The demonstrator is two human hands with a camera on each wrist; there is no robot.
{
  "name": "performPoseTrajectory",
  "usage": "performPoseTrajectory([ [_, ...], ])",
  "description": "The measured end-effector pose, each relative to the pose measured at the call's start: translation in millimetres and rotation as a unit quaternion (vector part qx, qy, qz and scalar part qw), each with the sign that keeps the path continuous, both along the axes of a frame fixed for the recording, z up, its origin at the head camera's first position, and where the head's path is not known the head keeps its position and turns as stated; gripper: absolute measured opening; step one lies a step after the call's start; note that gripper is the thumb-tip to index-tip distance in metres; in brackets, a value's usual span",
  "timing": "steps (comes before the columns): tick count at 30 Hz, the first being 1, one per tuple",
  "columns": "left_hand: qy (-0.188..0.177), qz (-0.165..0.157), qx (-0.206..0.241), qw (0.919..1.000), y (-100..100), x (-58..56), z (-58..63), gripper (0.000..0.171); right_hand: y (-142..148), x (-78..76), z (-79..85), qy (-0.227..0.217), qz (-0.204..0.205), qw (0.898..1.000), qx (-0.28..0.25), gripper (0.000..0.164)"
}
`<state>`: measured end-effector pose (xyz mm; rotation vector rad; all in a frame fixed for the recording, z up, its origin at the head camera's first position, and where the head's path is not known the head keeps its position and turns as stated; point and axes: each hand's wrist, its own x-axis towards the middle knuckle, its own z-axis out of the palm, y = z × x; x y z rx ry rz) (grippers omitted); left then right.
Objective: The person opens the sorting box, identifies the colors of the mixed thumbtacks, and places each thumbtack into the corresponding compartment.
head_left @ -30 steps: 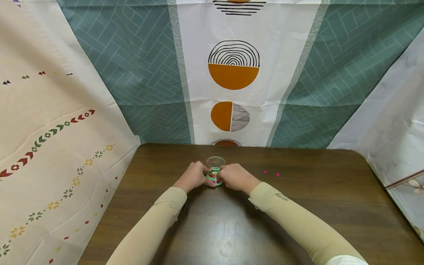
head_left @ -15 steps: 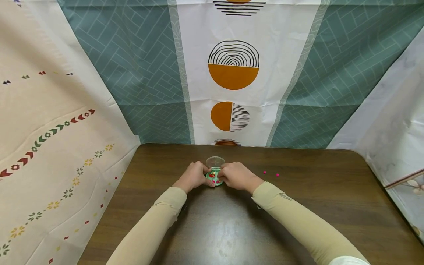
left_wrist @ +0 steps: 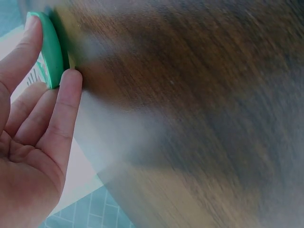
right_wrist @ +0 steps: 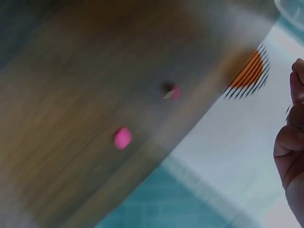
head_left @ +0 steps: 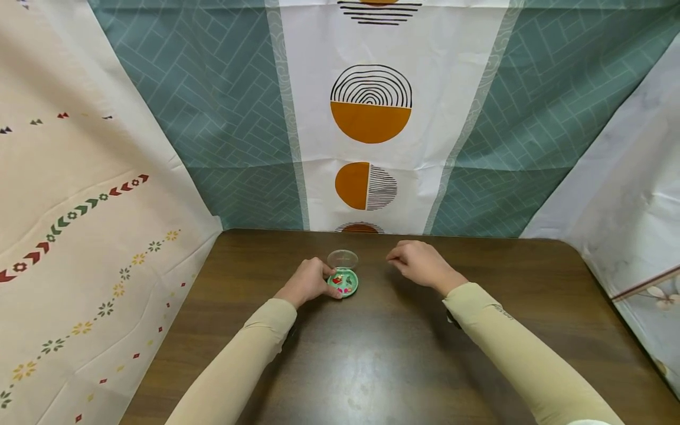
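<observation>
A small round green case [head_left: 349, 284] lies on the table with its clear lid [head_left: 342, 258] raised at the back. Inside it are several small red and pink pieces. My left hand [head_left: 309, 282] holds the case at its left side, the thumb and a finger at its edge; the left wrist view shows the green side wall [left_wrist: 53, 52] between them. To the right of the case, my right hand [head_left: 422, 264] hangs over the table, fingers curled in with the tips close together and nothing showing between them. In the right wrist view it appears at the right edge.
Two small pink pieces, one nearer [right_wrist: 122, 138] and one farther [right_wrist: 175, 91], lie on the wooden table [head_left: 366, 366]; the right hand hides them in the head view. A patterned cloth [head_left: 369, 147] hangs behind the table's back edge, with more cloth at both sides.
My right hand has left the case and moved right and slightly back, uncovering the case's inside. The left hand stays on the case.
</observation>
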<state>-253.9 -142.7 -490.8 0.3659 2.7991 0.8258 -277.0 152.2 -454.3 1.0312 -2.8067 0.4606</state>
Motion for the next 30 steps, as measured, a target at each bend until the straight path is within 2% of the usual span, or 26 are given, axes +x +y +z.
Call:
performPoseTrajectory([
  [7, 0.001, 0.004, -0.001, 1.0, -0.4, 2.2, 3.7, 0.062, 46.7, -1.8, 5.7, -0.061, -0.071, 0.995, -0.017, 0.015],
  [13, 0.001, 0.004, -0.001, 1.0, 0.3, 2.3, 2.3, 0.063, 78.4, -1.0, -3.9, -0.072, -0.11, 0.991, -0.006, 0.016],
  [23, -0.009, 0.01, 0.008, 0.9999, 1.0, 2.2, 0.6, 0.066, 106.0, 6.4, -18.0, -0.114, -0.125, 0.985, 0.02, 0.015],
  [30, -0.007, 0.011, 0.01, 0.9999, 0.7, 2.1, -0.4, 0.065, 114.6, 10.1, -24.2, -0.159, -0.113, 0.979, 0.055, 0.011],
])
